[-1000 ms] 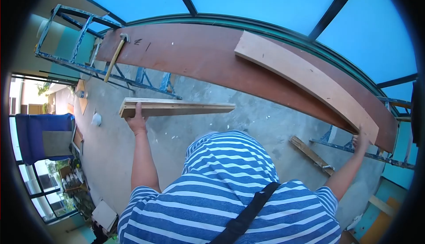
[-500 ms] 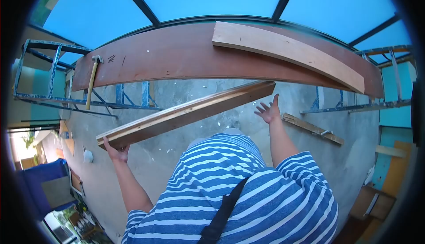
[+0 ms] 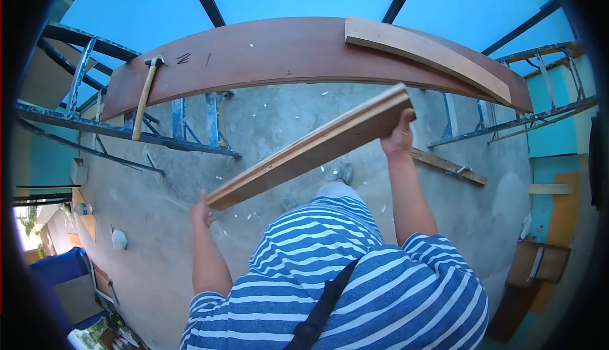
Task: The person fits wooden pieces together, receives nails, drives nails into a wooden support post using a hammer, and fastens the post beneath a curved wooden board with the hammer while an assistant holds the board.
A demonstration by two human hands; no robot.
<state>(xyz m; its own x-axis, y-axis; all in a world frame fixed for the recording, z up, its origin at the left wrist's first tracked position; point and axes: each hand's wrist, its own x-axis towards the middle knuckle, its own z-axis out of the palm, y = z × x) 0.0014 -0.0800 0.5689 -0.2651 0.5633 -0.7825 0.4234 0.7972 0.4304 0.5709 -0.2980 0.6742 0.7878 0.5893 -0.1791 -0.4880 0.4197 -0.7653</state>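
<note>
A long wooden board (image 3: 311, 150), layered along its edge, is held in the air between my hands, its right end higher than its left. My left hand (image 3: 202, 211) is closed on the lower left end. Around the upper right end my right hand (image 3: 399, 135) is closed, thumb side against the board. Beyond it, a brown plank tabletop (image 3: 266, 55) carries a hammer (image 3: 147, 93) at its left, handle overhanging the front edge, and a lighter wood board (image 3: 425, 52) lying slanted at its right.
Blue paint-spattered trestles (image 3: 181, 125) prop the tabletop at both ends. A wood offcut with a metal piece (image 3: 450, 166) lies on the concrete floor (image 3: 152, 223) to the right, among scattered chips. Blue-covered furniture (image 3: 60, 274) stands at lower left.
My right hand has gone from open and apart to gripping the board's right end. The board's left end has moved rightward with my left hand, and the view has shifted.
</note>
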